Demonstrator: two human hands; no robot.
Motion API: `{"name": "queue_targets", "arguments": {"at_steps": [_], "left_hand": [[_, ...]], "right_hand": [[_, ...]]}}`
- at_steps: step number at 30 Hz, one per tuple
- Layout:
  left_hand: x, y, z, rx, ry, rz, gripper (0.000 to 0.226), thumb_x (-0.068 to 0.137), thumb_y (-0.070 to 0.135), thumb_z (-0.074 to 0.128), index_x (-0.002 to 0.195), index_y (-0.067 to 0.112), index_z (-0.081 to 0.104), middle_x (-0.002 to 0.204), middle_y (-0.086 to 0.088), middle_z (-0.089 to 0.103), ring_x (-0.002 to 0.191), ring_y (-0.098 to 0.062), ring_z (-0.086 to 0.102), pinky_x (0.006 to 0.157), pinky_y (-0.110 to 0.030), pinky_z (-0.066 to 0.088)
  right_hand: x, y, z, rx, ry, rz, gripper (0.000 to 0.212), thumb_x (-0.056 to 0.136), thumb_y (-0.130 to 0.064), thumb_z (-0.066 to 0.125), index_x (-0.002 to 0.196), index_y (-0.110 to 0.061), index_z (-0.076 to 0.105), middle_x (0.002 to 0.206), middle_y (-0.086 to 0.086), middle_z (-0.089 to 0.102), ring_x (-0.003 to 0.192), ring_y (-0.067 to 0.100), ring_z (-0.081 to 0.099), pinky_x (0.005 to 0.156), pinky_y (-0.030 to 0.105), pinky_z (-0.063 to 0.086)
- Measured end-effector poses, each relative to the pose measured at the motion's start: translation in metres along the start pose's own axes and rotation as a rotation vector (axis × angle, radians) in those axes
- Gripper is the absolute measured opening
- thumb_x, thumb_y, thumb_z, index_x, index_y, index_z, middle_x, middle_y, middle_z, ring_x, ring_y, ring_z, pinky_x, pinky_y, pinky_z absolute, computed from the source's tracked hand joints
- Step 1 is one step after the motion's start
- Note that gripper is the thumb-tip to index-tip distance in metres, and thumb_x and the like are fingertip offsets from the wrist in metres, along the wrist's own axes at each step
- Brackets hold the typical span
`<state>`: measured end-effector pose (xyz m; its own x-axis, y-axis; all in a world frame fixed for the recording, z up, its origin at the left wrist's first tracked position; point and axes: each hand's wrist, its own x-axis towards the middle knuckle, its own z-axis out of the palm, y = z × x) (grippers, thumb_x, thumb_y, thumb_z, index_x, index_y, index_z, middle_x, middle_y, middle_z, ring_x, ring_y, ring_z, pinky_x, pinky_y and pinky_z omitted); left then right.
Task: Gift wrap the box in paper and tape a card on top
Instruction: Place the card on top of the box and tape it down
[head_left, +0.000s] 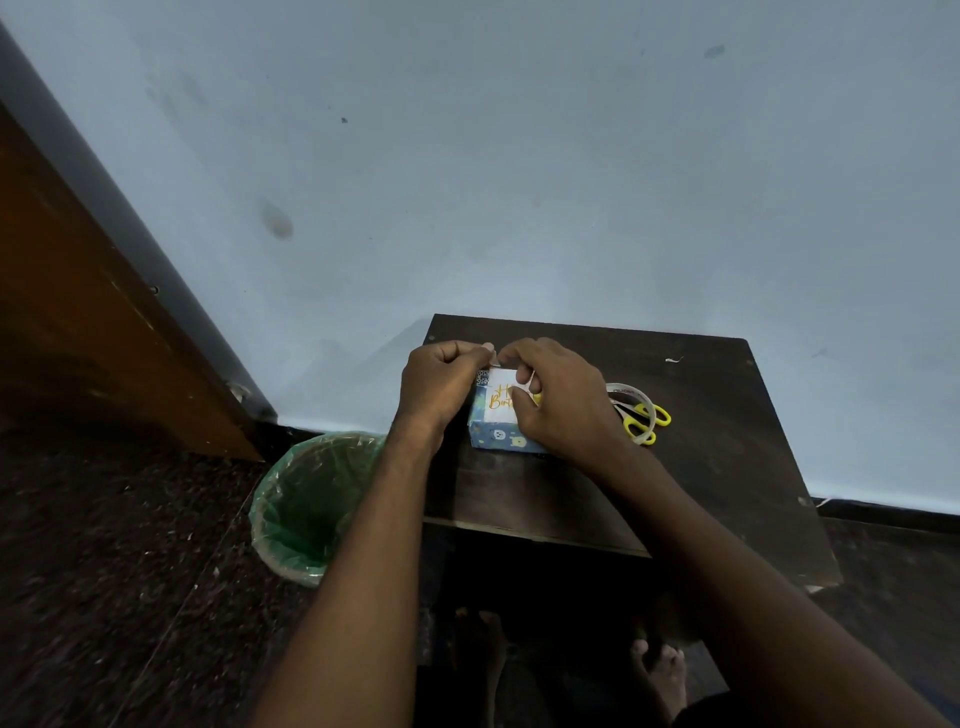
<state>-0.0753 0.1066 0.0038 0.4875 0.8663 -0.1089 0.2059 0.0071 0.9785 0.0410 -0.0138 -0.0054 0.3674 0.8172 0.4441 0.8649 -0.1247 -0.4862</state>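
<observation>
One wrapped box (501, 435), one card (500, 402), two hands.

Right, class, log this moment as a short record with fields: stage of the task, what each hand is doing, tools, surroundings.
stage: box already wrapped, card lying on top
left hand: pinching at the card's far edge
right hand: over the card's right side, pinching something small
tools: yellow scissors and tape roll, right of the box
surface: dark table
floor: green-lined bin, left of the table

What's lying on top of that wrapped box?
A white card with gold lettering lies on the wrapped box. The left hand and right hand cover its sides and far edge, so any tape there cannot be seen.
</observation>
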Motion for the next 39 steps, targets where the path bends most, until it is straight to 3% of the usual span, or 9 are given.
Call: {"name": "queue_targets", "arguments": {"at_steps": [3, 12, 16, 21, 27, 33, 39], "left_hand": [[0.001, -0.002, 0.0, 0.028, 0.008, -0.005, 0.014, 0.089, 0.02, 0.075, 0.08, 0.023, 0.086, 0.088, 0.009, 0.082, 0.093, -0.017, 0.078, 0.096, -0.048, 0.063], [0.004, -0.006, 0.002, 0.018, 0.008, -0.03, 0.012, 0.09, 0.019, 0.076, 0.084, 0.02, 0.086, 0.089, 0.004, 0.083, 0.094, -0.021, 0.079, 0.095, -0.048, 0.063], [0.005, -0.006, 0.002, -0.052, 0.002, -0.063, 0.012, 0.089, 0.015, 0.076, 0.084, 0.018, 0.086, 0.09, 0.0, 0.083, 0.097, -0.022, 0.079, 0.097, -0.045, 0.063], [0.003, 0.003, 0.0, -0.163, -0.002, -0.119, 0.009, 0.09, 0.015, 0.078, 0.09, 0.01, 0.084, 0.093, -0.005, 0.083, 0.087, -0.012, 0.079, 0.073, -0.022, 0.059], [0.002, 0.002, 0.002, -0.185, 0.0, -0.205, 0.01, 0.083, 0.013, 0.084, 0.09, 0.006, 0.085, 0.092, -0.01, 0.083, 0.098, -0.03, 0.08, 0.096, -0.045, 0.064], [0.002, -0.002, 0.002, -0.173, 0.024, -0.203, 0.007, 0.083, 0.013, 0.083, 0.088, 0.009, 0.086, 0.09, -0.01, 0.083, 0.095, -0.032, 0.08, 0.096, -0.05, 0.063], [0.0, -0.003, 0.004, -0.157, 0.039, -0.195, 0.009, 0.084, 0.011, 0.08, 0.09, 0.01, 0.086, 0.089, -0.008, 0.083, 0.093, -0.03, 0.08, 0.095, -0.048, 0.064]], "right_hand": [[0.0, 0.003, 0.002, -0.004, 0.008, -0.003, 0.039, 0.079, -0.01, 0.071, 0.114, -0.025, 0.071, 0.091, -0.01, 0.058, 0.075, 0.01, 0.051, 0.069, 0.032, 0.047], [0.0, 0.004, 0.005, 0.016, 0.027, 0.002, 0.039, 0.079, -0.01, 0.071, 0.115, -0.024, 0.075, 0.091, -0.006, 0.061, 0.076, 0.014, 0.056, 0.069, 0.033, 0.05], [0.0, 0.004, 0.004, 0.013, 0.019, 0.007, 0.035, 0.078, -0.009, 0.072, 0.11, -0.023, 0.074, 0.09, -0.009, 0.06, 0.075, 0.008, 0.051, 0.069, 0.032, 0.047], [0.001, 0.004, 0.004, 0.013, 0.007, 0.032, 0.024, 0.078, -0.009, 0.073, 0.098, -0.022, 0.073, 0.09, -0.013, 0.058, 0.074, 0.001, 0.047, 0.065, 0.021, 0.035], [0.0, 0.002, 0.001, 0.023, 0.006, 0.048, 0.025, 0.077, -0.009, 0.074, 0.096, -0.023, 0.069, 0.087, -0.017, 0.055, 0.071, -0.008, 0.047, 0.067, 0.011, 0.03], [0.0, 0.001, 0.001, 0.008, 0.006, 0.027, 0.034, 0.079, -0.009, 0.073, 0.108, -0.026, 0.071, 0.089, -0.013, 0.056, 0.075, 0.006, 0.049, 0.068, 0.029, 0.042], [0.0, -0.002, 0.002, -0.009, 0.0, 0.01, 0.04, 0.083, -0.011, 0.068, 0.122, -0.021, 0.076, 0.094, 0.001, 0.059, 0.083, 0.021, 0.057, 0.07, 0.032, 0.043]]}}
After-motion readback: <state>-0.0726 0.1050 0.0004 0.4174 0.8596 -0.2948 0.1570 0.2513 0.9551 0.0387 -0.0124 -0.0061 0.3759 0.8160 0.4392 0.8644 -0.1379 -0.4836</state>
